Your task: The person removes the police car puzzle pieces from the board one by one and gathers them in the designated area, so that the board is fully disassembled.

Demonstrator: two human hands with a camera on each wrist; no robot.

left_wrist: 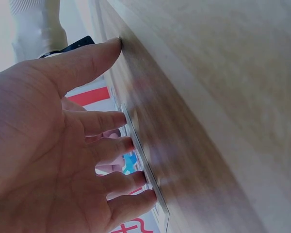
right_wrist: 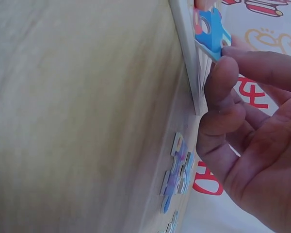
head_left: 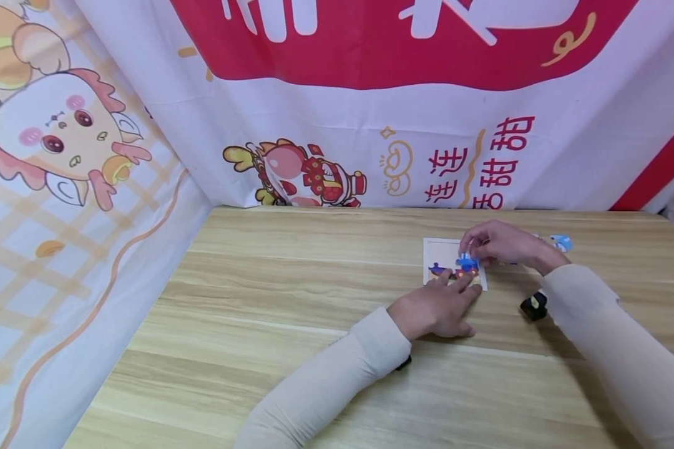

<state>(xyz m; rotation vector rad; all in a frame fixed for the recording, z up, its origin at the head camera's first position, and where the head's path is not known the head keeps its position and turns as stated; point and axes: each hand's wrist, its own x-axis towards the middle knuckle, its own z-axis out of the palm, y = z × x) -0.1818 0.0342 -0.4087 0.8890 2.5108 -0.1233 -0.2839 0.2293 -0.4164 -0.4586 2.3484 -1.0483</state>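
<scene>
A white-edged puzzle board (head_left: 441, 251) lies flat toward the back right of the table, with several coloured pieces laid along its lower part. My left hand (head_left: 440, 307) reaches over from the front edge, its outstretched fingertips resting on the board; the thumb (left_wrist: 94, 60) is spread apart on the wood. Between thumb and fingers, my right hand (head_left: 502, 243) pinches a blue jigsaw piece (right_wrist: 214, 36). In the right wrist view this piece is tilted over the board, its lower part right by a left fingertip.
Loose jigsaw pieces (right_wrist: 177, 170) lie on the table (head_left: 292, 299) to the right of the board, partly behind my right hand in the head view; one is light blue (head_left: 561, 242). A black device (head_left: 533, 305) sits at my right wrist. A printed cloth (head_left: 337, 125) hangs along the back edge.
</scene>
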